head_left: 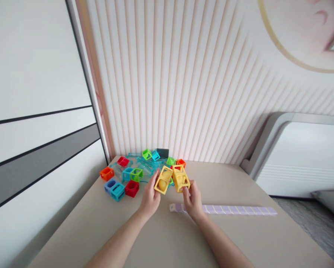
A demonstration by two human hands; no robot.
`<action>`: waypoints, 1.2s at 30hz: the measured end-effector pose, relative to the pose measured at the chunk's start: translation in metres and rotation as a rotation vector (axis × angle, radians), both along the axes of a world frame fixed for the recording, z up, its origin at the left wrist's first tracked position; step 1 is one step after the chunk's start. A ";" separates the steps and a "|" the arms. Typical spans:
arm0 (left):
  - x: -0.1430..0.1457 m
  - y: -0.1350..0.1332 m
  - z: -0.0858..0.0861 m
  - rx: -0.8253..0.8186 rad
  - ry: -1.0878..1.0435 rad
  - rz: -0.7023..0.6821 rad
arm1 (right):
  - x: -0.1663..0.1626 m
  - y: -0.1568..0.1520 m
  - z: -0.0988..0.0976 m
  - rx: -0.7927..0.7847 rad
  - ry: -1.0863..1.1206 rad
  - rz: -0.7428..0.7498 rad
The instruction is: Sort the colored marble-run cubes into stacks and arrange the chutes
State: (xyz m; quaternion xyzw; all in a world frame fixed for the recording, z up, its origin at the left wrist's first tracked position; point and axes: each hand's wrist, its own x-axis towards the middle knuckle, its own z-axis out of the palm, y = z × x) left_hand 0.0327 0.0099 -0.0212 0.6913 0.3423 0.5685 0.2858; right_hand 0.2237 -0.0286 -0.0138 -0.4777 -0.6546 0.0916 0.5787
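My left hand (150, 196) is closed on a yellow two-cell block (164, 180), whose round hollows face me. In my right hand (193, 199) is another yellow block (181, 178) of open frames, pinched between thumb and fingers. The two yellow blocks are held up side by side over the table, close together at their upper ends; I cannot tell whether they touch. Behind them, partly hidden, are a light green block (171, 161) and an orange block (181, 162).
Left on the table (161, 238) lie a dark red block (131, 188), a blue block (117, 191), an orange-red block (107, 173) and several teal translucent pieces (148, 165). A dark object (163, 153) leans by the ribbed wall. A long lilac strip (239, 210) lies right.
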 end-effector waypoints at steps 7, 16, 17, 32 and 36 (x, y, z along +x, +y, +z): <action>-0.002 0.004 -0.001 -0.059 0.023 0.093 | -0.001 0.002 -0.003 -0.094 0.174 0.084; -0.003 0.005 0.004 -0.257 -0.080 0.113 | 0.002 0.000 -0.002 -0.124 0.134 0.240; -0.003 0.004 0.006 -0.258 -0.085 0.096 | 0.003 0.000 -0.001 -0.132 0.097 0.243; 0.000 -0.008 0.016 -0.318 -0.100 -0.227 | 0.015 0.003 -0.005 -0.148 -0.068 0.291; 0.000 -0.012 0.025 -0.330 -0.115 -0.238 | 0.015 0.000 0.000 -0.159 -0.049 0.391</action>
